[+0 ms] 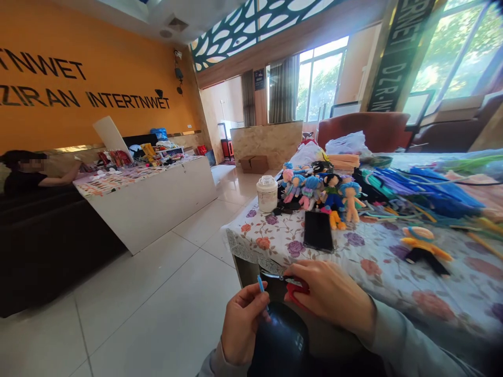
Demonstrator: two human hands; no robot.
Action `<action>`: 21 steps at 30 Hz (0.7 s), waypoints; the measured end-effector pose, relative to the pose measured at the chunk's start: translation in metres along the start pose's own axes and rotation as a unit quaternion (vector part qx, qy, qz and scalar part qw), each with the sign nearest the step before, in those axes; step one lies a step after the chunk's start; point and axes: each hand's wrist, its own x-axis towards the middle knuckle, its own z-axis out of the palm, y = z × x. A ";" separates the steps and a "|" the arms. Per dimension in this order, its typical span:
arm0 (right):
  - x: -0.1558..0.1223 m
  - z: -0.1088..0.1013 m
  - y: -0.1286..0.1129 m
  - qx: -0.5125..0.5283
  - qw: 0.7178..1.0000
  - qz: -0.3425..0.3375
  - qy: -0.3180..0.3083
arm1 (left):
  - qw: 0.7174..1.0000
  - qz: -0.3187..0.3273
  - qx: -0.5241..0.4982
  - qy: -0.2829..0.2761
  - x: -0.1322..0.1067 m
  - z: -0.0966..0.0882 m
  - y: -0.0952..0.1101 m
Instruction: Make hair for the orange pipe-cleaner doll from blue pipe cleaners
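Note:
Between the thumb and fingers of my left hand (244,319) is a short light-blue pipe cleaner (261,285), its tip pointing up. My right hand (328,293) grips red-handled scissors (296,294), with the metal blades (271,276) pointing left, just above and beside the blue piece. Whether the blades touch it I cannot tell. Both hands are in front of the table edge, over a dark rounded surface (281,335). On the flowered tablecloth (275,246) beyond them lies a black phone (318,231). A small doll in yellow and black (427,250) lies to the right.
Several small dolls (312,188) crowd behind the phone, beside a white lidded cup (267,193). Bundles of blue pipe cleaners (440,191) spread over the table's right. Across the tiled floor (157,293), another person (39,173) sits at a white counter (157,207) covered with goods.

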 end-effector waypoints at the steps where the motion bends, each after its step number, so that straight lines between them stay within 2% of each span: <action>1: -0.001 -0.001 -0.001 0.000 1.000 0.002 -0.002 | 1.000 -0.004 0.004 -0.001 0.000 0.000 0.000; 21: -0.002 0.001 -0.016 -0.066 0.997 -0.039 -0.009 | 1.000 0.007 0.011 -0.019 0.001 0.002 -0.001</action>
